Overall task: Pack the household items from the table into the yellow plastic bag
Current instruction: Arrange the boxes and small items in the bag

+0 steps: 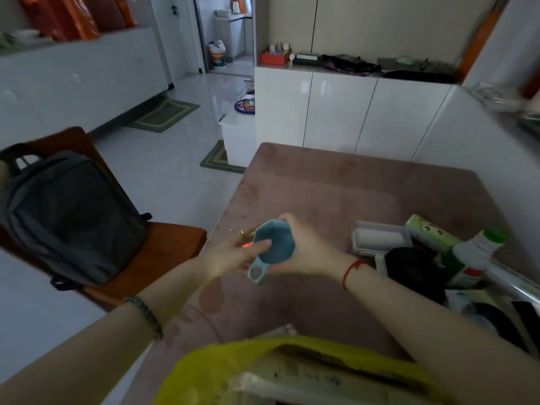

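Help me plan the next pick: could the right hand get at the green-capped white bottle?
Not freely, it seems: the right hand grips the blue cup, though nothing covers the green-capped bottle.

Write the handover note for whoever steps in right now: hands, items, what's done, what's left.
The right hand grips the blue cup above the table. The left hand touches the cup, but its grip is unclear.
The yellow bag sits open at the near edge, with flat packs already inside.
Left to pack: the cup, then the roller, green box, bottle and black round thing at the right.
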`<control>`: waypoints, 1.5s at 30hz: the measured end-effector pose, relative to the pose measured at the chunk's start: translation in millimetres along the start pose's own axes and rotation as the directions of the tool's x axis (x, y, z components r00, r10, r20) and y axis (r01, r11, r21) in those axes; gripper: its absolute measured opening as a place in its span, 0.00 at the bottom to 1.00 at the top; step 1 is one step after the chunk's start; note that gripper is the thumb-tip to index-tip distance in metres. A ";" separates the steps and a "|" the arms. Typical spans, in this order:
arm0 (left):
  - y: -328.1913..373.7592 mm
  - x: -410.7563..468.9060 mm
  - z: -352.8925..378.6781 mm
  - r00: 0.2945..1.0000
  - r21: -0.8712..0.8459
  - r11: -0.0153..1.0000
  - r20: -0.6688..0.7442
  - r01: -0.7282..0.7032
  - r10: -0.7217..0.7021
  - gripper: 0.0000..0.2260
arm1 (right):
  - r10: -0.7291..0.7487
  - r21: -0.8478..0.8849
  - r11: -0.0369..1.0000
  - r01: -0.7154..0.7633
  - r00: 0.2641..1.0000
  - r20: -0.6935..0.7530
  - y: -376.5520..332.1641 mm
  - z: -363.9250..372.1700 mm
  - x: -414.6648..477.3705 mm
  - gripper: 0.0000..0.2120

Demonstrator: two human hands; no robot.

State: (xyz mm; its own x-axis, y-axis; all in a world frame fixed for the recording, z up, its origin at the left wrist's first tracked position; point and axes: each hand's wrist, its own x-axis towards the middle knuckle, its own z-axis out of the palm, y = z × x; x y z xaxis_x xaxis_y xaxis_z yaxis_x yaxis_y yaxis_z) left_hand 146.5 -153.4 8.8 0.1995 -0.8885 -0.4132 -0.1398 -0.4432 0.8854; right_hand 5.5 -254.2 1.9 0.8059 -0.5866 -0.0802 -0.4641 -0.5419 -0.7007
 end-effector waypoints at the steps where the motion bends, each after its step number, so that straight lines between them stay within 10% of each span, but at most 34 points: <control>1: 9.6 -13.6 0.1 0.999 -0.006 1.000 0.021 -0.025 0.025 0.22 | -0.025 -0.023 0.999 0.024 0.999 -0.043 -10.7 -11.0 -12.5 0.33; 7: 34.7 -117.5 -3.5 0.959 0.209 0.957 0.239 -0.203 0.151 0.49 | -0.029 -0.019 1.000 0.024 0.924 -0.381 -70.5 -66.6 -108.4 0.38; 10: 24.1 -165.0 -4.6 0.940 0.411 0.891 0.339 -0.194 0.048 0.43 | -0.029 0.085 0.994 0.066 0.925 -0.379 -91.9 -70.6 -161.4 0.39; 15: -0.1 -193.4 -1.5 0.990 0.727 0.673 0.075 -0.136 0.119 0.17 | -0.151 0.162 0.969 0.188 0.964 -0.218 -122.3 -26.4 -222.6 0.39; 20: 5.1 -216.0 -1.6 0.985 0.524 0.849 -0.102 -0.064 0.138 0.07 | -0.308 -0.082 0.945 0.315 0.947 0.090 -132.2 36.0 -242.8 0.38; 29: 2.6 -225.9 16.8 0.963 0.279 0.932 -0.067 -0.232 0.260 0.02 | -0.247 -0.424 0.882 0.207 0.968 -0.042 -117.1 150.3 -213.4 0.45; 34: 0.8 -227.3 12.9 0.968 0.227 0.942 0.107 -0.247 0.228 0.06 | -0.213 -0.265 0.937 0.227 0.974 0.081 -116.7 143.4 -211.6 0.40; 38: -0.3 -221.6 -8.2 0.939 0.284 0.932 0.318 -0.224 0.129 0.29 | -0.224 -0.005 0.973 0.229 0.958 0.178 -116.6 102.2 -212.8 0.27; 42: 8.7 -192.5 -34.3 0.979 0.198 0.967 0.160 -0.158 0.127 0.36 | -0.143 0.152 0.980 0.126 0.984 0.109 -112.8 32.0 -207.7 0.13; 45: 9.7 -159.0 -46.8 0.994 0.218 0.970 0.020 -0.107 0.105 0.21 | -0.071 0.266 0.959 0.093 0.993 -0.093 -100.4 -12.2 -178.6 0.07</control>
State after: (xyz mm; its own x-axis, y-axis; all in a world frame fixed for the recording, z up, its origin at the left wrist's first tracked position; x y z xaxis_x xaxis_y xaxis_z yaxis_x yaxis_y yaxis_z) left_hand 158.8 -10.9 93.0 0.1640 -0.9323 -0.3223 -0.3685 -0.3610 0.8567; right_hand -96.4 -102.4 95.3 0.7993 -0.5999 0.0358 -0.2722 -0.4144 -0.8684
